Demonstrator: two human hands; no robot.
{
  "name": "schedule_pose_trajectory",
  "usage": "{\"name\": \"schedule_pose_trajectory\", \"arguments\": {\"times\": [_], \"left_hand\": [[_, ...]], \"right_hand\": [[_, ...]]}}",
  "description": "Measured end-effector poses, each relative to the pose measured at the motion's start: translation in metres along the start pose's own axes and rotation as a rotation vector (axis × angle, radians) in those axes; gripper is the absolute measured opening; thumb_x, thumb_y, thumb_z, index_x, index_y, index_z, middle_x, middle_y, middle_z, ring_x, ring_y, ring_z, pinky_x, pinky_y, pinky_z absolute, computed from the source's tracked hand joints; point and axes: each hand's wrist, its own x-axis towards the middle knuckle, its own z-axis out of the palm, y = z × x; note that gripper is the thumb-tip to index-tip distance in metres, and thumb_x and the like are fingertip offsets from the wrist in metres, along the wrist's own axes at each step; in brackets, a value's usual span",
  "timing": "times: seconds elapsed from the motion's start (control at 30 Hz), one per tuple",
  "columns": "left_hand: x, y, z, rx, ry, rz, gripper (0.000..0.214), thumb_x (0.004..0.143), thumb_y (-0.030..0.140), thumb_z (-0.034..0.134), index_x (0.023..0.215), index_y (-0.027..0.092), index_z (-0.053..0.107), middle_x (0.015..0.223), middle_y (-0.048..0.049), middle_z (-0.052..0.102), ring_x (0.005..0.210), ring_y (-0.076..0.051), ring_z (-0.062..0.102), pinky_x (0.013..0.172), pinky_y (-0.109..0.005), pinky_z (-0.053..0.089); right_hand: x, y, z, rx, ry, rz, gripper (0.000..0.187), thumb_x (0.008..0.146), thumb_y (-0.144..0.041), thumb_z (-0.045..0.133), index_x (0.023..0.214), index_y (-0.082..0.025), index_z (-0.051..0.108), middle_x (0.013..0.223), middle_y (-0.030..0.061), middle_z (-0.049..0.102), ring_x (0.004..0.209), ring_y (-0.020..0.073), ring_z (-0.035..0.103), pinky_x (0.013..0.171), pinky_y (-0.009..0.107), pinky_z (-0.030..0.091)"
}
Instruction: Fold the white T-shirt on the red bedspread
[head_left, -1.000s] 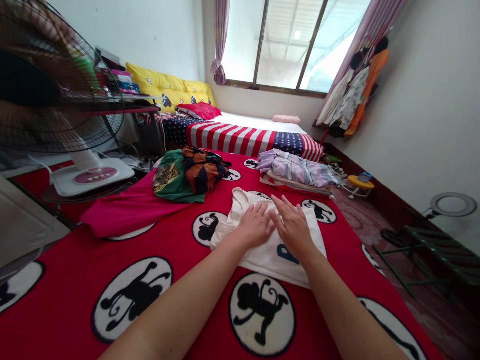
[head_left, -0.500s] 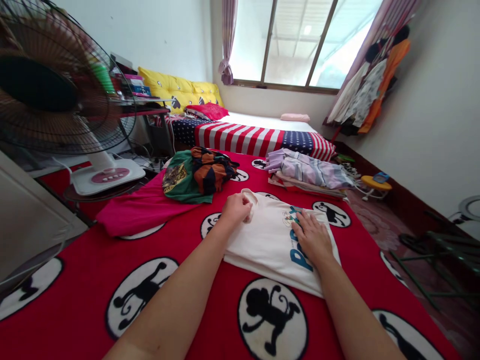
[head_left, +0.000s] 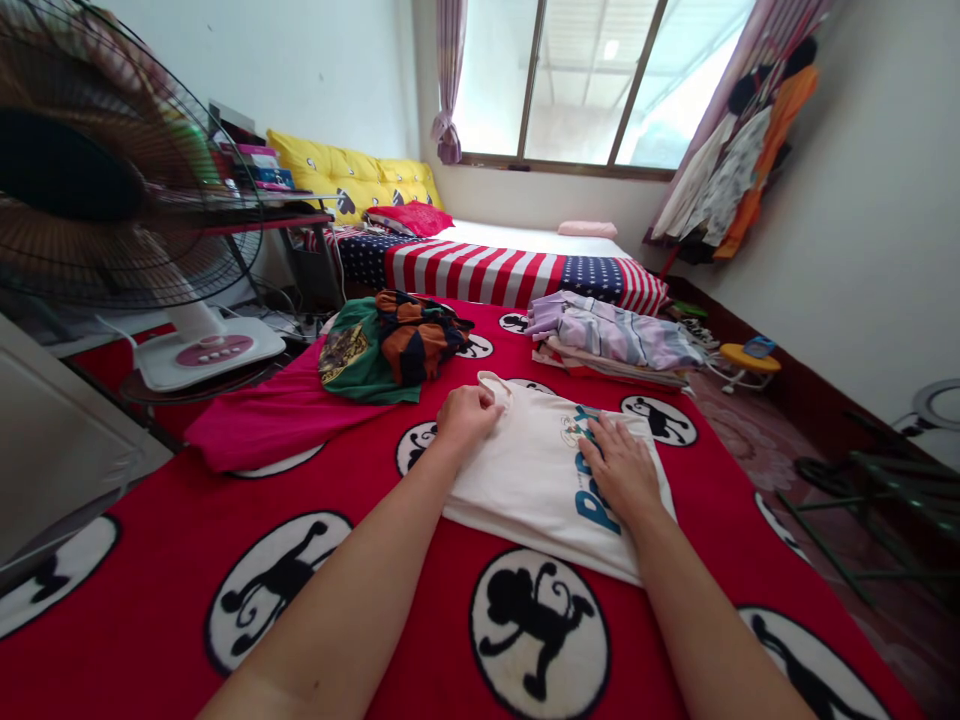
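A white T-shirt (head_left: 532,470) with blue letters lies flat on a red blanket (head_left: 150,510) printed with black monkeys in white circles. My left hand (head_left: 466,413) is closed on the shirt's far left edge, near its collar. My right hand (head_left: 621,470) lies flat and open on the blue print, pressing the shirt down.
A heap of green, orange and dark clothes (head_left: 390,345) and a magenta cloth (head_left: 277,415) lie to the left. Folded pale striped clothes (head_left: 611,340) sit at the back right. A standing fan (head_left: 112,190) turns at left. A flag-patterned bed (head_left: 510,270) lies beyond.
A second ago both hands lay flat side by side on the shirt. My left hand has moved to the far left edge and closed on it; my right slid onto the print.
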Motion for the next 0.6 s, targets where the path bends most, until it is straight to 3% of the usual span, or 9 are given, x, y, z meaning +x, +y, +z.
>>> {"name": "schedule_pose_trajectory", "arguments": {"times": [0.1, 0.3, 0.4, 0.53, 0.6], "left_hand": [[0.006, -0.011, -0.001, 0.063, 0.082, -0.055, 0.02, 0.071, 0.037, 0.066, 0.076, 0.019, 0.073, 0.088, -0.0108, 0.073, 0.083, -0.025, 0.063, 0.066, -0.028, 0.041], [0.008, -0.013, -0.007, 0.215, 0.061, -0.043, 0.018, 0.071, 0.036, 0.065, 0.076, 0.022, 0.075, 0.088, -0.0095, 0.073, 0.084, -0.025, 0.065, 0.069, -0.028, 0.043], [0.009, -0.01, -0.01, 0.139, 0.072, -0.023, 0.017, 0.072, 0.037, 0.065, 0.075, 0.021, 0.072, 0.086, -0.0072, 0.073, 0.084, -0.023, 0.065, 0.069, -0.027, 0.045], [0.01, -0.008, -0.014, -0.082, -0.024, -0.021, 0.02, 0.079, 0.035, 0.059, 0.077, 0.017, 0.067, 0.073, -0.0052, 0.07, 0.069, -0.017, 0.065, 0.059, -0.022, 0.044], [0.009, -0.008, -0.017, -0.133, -0.127, -0.034, 0.025, 0.081, 0.04, 0.059, 0.084, 0.016, 0.065, 0.064, -0.0033, 0.066, 0.058, -0.015, 0.062, 0.052, -0.021, 0.043]], "right_hand": [[0.0, 0.0, 0.0, 0.007, 0.006, 0.002, 0.051, 0.099, -0.043, 0.029, 0.144, -0.021, 0.042, 0.155, 0.0, 0.029, 0.143, 0.0249, 0.023, 0.115, 0.049, 0.022], [0.0, 0.001, 0.001, -0.005, 0.016, 0.009, 0.05, 0.099, -0.043, 0.03, 0.143, -0.023, 0.043, 0.154, -0.0009, 0.031, 0.143, 0.0235, 0.025, 0.115, 0.047, 0.023], [0.0, 0.001, 0.002, -0.008, 0.02, 0.008, 0.05, 0.099, -0.043, 0.03, 0.143, -0.023, 0.044, 0.154, -0.0011, 0.03, 0.143, 0.0232, 0.025, 0.115, 0.047, 0.023], [0.0, 0.001, 0.002, -0.006, 0.024, 0.006, 0.05, 0.099, -0.043, 0.03, 0.143, -0.023, 0.044, 0.154, -0.0012, 0.03, 0.142, 0.0234, 0.025, 0.115, 0.048, 0.023], [0.0, 0.001, 0.002, -0.004, 0.026, 0.005, 0.05, 0.099, -0.042, 0.031, 0.143, -0.022, 0.044, 0.154, -0.0011, 0.03, 0.142, 0.0238, 0.025, 0.115, 0.048, 0.023]]}}
